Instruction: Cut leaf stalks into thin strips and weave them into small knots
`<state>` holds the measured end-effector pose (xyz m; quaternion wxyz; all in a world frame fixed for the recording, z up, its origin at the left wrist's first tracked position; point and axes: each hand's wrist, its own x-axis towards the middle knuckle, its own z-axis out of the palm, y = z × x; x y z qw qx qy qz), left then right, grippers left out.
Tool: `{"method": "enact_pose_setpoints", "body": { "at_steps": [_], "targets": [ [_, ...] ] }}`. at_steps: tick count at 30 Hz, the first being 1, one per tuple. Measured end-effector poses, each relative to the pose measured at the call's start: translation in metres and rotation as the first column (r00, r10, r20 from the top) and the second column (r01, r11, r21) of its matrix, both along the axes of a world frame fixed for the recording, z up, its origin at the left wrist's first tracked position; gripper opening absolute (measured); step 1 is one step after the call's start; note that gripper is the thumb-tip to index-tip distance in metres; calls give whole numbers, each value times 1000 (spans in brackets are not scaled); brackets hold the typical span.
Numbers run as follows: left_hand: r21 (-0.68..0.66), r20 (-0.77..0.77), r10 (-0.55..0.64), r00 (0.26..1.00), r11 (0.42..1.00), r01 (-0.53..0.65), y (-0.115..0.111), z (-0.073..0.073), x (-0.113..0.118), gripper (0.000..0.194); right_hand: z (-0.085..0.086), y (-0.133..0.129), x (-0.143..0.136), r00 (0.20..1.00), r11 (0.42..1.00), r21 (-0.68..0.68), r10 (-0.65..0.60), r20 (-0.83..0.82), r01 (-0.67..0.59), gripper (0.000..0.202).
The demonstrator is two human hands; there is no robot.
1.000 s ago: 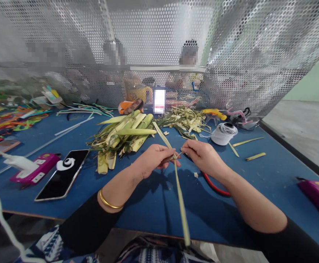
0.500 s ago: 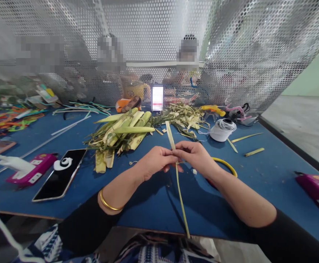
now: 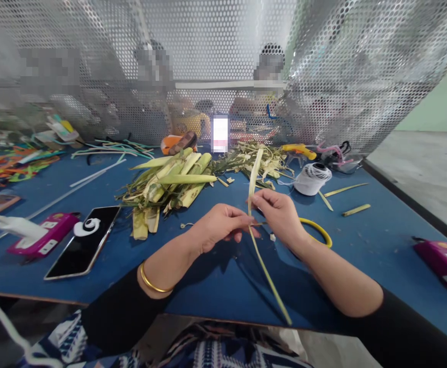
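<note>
A long pale green plant strip (image 3: 267,276) runs between my hands, its wide end pointing away and its thin end hanging toward the table's front edge. My left hand (image 3: 223,225) pinches it near the middle between thumb and fingers. Just above that, my right hand (image 3: 279,209) is closed, thumb and fingertips at the strip's wider part. Beneath my right wrist shows a yellow loop (image 3: 323,235), partly hidden by the arm. A small pale scrap (image 3: 272,237) lies near the right hand.
Beyond my hands lie a pile of green stalks (image 3: 185,179) and a heap of shredded leaves (image 3: 260,161). A white thread spool (image 3: 312,180) stands to the right. On the left are a phone (image 3: 85,245) and a magenta power strip (image 3: 50,235). Perforated sheeting (image 3: 219,41) closes off the back.
The strip's wide end has swung up and to the right, and its thin end has shifted right. My right hand has moved slightly right, away from the left.
</note>
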<state>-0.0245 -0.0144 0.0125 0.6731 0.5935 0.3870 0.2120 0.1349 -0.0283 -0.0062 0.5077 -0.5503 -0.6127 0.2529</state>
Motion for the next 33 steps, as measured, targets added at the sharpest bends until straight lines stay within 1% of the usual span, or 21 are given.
{"method": "enact_pose_setpoints", "body": {
  "at_steps": [2, 4, 5, 6, 7, 8, 9, 10, 11, 12, 13, 15, 18, 20, 24, 29, 33],
  "targets": [
    [-77, 80, 55, 995, 996, -48, 1, 1, 0, 25, 9, 0, 7, 993, 991, 129, -60, 103, 47, 19],
    [-147, 155, 118, 981, 985, -96, 3, 2, -1, 23, 19, -3, 13, 976, 961, 269, -120, 181, 68, 15],
    [-165, 184, 150, 971, 979, -120, 4, 2, -2, 22, 23, -6, 14, 967, 944, 328, -120, 225, 41, 13],
    [-174, 210, 177, 962, 975, -141, 5, 2, -2, 20, 26, -9, 14, 953, 926, 377, -97, 288, -20, 13],
    [-177, 234, 200, 951, 971, -161, 5, 2, -3, 18, 28, -12, 12, 922, 904, 414, -65, 380, -107, 12],
    [-178, 257, 218, 941, 968, -176, 6, 2, -3, 16, 28, -15, 10, 867, 877, 433, -39, 498, -209, 12],
    [-181, 283, 235, 930, 965, -189, 6, 1, -3, 14, 28, -17, 7, 781, 846, 429, -24, 624, -317, 14],
    [-191, 307, 256, 917, 960, -204, 7, 0, -2, 12, 26, -20, 3, 674, 817, 409, -35, 738, -406, 17],
    [-207, 328, 275, 904, 954, -215, 7, 0, -2, 12, 24, -21, -2, 567, 794, 387, -66, 821, -468, 20],
    [-227, 341, 289, 895, 949, -219, 7, -1, -1, 12, 21, -23, -6, 479, 779, 372, -105, 871, -505, 22],
    [-247, 349, 297, 889, 944, -218, 7, -2, 0, 13, 18, -24, -9, 420, 767, 368, -142, 896, -526, 24],
    [-276, 353, 299, 887, 939, -207, 6, -3, 1, 12, 13, -24, -14, 360, 745, 371, -188, 914, -554, 26],
    [-293, 336, 308, 890, 932, -212, 5, -4, 2, 14, 7, -23, -17, 306, 713, 362, -214, 928, -600, 25],
    [-296, 320, 320, 892, 928, -227, 5, -6, 2, 17, 4, -22, -17, 288, 713, 355, -220, 932, -604, 25],
    [-293, 329, 332, 884, 926, -239, 5, -8, 2, 20, 2, -20, -15, 317, 722, 341, -175, 932, -602, 23],
    [-297, 314, 355, 881, 918, -265, 5, -10, 4, 19, 4, -19, -14, 348, 704, 303, -85, 934, -642, 26],
    [-288, 315, 367, 875, 916, -280, 4, -13, 5, 19, 6, -19, -13, 350, 681, 295, -61, 935, -670, 31]
  ]
}}
